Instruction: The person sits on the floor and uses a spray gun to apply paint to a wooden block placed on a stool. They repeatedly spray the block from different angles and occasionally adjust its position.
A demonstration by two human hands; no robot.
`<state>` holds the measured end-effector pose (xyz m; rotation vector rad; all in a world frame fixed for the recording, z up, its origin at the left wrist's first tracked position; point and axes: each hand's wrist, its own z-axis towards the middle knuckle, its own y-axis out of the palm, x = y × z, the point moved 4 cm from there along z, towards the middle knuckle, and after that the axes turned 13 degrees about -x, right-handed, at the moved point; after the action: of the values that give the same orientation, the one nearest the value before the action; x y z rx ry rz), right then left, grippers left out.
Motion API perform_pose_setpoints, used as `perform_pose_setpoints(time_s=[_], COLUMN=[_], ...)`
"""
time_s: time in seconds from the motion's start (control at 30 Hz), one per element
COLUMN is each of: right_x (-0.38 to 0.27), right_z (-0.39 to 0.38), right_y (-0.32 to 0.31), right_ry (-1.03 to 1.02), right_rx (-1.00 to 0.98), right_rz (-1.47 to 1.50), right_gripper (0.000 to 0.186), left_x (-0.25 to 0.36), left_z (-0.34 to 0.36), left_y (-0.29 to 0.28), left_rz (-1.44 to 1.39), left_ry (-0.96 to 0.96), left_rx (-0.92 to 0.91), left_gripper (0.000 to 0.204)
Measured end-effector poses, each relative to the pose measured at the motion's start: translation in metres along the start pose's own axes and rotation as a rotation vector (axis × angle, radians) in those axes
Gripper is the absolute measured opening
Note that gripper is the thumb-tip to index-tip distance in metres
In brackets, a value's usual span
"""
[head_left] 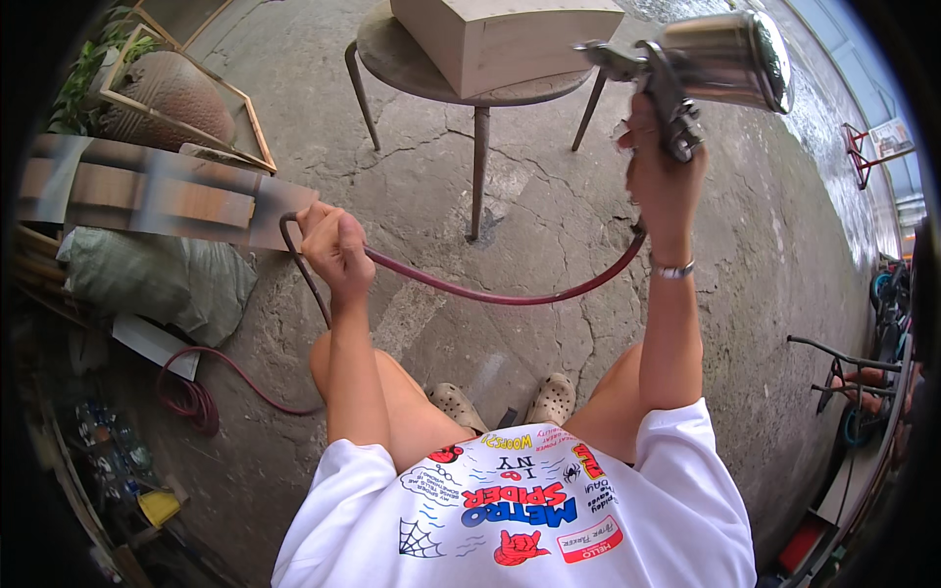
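Note:
My right hand (662, 181) grips a metal spray gun (671, 122) with a shiny steel cup (730, 59), raised at upper right and somewhat blurred. A dark red hose (500, 301) hangs from its handle and loops across to my left hand (338, 245). That hand is closed on the hose and the end of a long, striped tan-and-grey board (157, 191), which reaches out to the left, blurred. Beyond the hands, a pale box-like block (510, 44) sits on a round stool (382, 64) with metal legs.
At upper left are wooden frames (250, 132), a large textured pot (162, 98) and plants. A pale sack (167, 279), a white board (152, 343) and coiled hose (196, 407) lie at left. Metal frames (833, 348) and bicycle-like items line the right. The concrete floor (520, 363) is cracked.

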<state>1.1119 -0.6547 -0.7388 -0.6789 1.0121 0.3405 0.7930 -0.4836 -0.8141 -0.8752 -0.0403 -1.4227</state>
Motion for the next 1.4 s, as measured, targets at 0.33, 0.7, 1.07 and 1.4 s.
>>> perform_pose_setpoints(time_s=[0.33,0.7,1.07,1.4], right_x=[0.047,0.014,-0.035,0.051], right_z=[0.044,-0.024,-0.072,-0.003], right_y=[-0.056,0.004,0.048,-0.002], right_ry=[0.029,0.018,0.032,0.068], right_rx=[0.333,0.017,-0.419,0.073], right_rz=[-0.025,0.203,0.254,0.045], right_gripper=[0.043,0.033,0.021,0.035], left_x=[0.014,-0.003,-0.011,0.004], left_z=[-0.001,0.001,0.002,0.004], left_y=[0.016,0.01,0.004,0.016], left_rz=[0.025,-0.01,-0.033,0.002], left_ry=[0.078,-0.015,-0.031,0.024], left_rx=[-0.106,-0.001,-0.015,-0.064], left_gripper=[0.043,0.051,0.055,0.047])
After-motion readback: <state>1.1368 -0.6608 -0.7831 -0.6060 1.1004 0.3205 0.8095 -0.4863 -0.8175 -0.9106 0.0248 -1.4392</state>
